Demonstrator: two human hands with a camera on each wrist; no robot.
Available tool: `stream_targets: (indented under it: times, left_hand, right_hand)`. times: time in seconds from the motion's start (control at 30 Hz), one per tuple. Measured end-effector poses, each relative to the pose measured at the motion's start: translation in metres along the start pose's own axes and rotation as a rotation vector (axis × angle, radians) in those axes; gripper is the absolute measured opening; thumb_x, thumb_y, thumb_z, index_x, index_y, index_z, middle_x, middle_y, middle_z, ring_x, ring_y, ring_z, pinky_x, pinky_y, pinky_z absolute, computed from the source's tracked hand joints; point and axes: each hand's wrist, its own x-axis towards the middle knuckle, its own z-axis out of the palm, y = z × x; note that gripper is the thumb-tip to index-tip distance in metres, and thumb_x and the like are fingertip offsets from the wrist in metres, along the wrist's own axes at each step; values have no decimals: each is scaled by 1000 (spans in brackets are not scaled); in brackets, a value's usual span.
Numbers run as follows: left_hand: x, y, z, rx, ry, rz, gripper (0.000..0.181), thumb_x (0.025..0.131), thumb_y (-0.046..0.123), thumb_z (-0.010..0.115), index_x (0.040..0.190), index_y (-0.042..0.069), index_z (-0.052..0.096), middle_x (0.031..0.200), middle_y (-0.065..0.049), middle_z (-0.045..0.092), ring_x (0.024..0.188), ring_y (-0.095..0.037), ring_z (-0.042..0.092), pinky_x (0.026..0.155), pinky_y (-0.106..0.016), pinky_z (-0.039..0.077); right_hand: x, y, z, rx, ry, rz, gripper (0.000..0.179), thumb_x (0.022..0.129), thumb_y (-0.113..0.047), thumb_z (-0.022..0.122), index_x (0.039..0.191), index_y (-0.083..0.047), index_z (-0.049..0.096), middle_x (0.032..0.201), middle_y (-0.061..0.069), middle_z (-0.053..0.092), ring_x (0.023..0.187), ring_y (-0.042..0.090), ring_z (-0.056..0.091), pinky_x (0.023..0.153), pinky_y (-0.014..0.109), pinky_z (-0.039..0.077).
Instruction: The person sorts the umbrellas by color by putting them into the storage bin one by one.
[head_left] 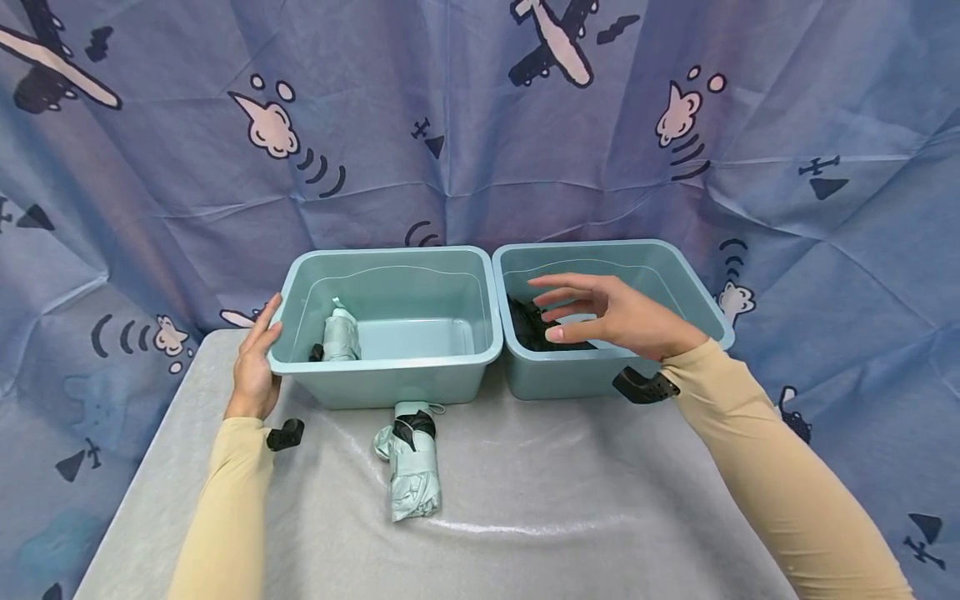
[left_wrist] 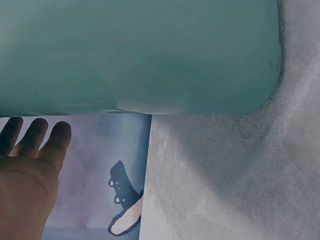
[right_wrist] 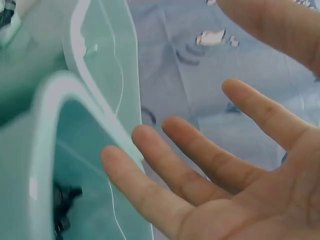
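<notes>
My left hand [head_left: 256, 367] rests with fairly straight fingers against the left end of the left pale green bin [head_left: 390, 375]. In the left wrist view, the fingers [left_wrist: 56, 142] reach up beside the bin wall. My right hand [head_left: 615, 312] hovers over the right bin [head_left: 570, 379], fingers spread and nothing held. Beneath it, black items [head_left: 531, 327] lie in that bin, partly hidden, and I cannot tell their kind. Inside the left bin stands a folded pale green umbrella [head_left: 342, 336] with a small dark item [head_left: 317, 352] beside it.
Another folded pale green umbrella [head_left: 415, 475], wrapped with a black patch showing, lies on the grey-covered table [head_left: 555, 517] before the left bin. The two bins stand side by side, rims close together. A blue curtain [head_left: 450, 125] with airplane prints hangs behind them.
</notes>
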Motion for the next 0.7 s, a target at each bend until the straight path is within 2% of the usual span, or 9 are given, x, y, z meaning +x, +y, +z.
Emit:
stream_targets:
  times: [0.13,0.33,0.53,0.7]
  left_hand:
    - [0,0,0,-1,-2,1,55,111,24,39,164,23,23,169,2,15,150,-20,22,110,-27,34]
    - [-1,1,1,-5,-4,1,55,111,24,38,164,23,22,169,1,16,150,-21,23,109,-27,34]
    - [-1,0,1,-12,4,0,55,111,24,39,164,23,23,169,1,17,150,-20,23,108,-26,35]
    - [0,-1,0,-41,4,15,55,111,22,40,163,21,24,169,0,18,149,-20,25,108,-25,35]
  right_hand:
    - [-10,-1,20,57,-13,-32,68,90,-13,80,151,-20,51,145,8,53,131,27,55,101,42,50]
    - [-20,9,51,158,-23,-71,69,89,-9,79,151,-14,49,148,15,50,133,34,52,102,41,50]
    - [-21,32,85,236,-54,-72,70,89,-7,79,152,-9,47,145,13,53,131,34,53,98,43,52]
    - [-14,55,115,266,-80,-55,67,89,-8,79,150,-16,51,144,14,53,128,34,54,100,46,50]
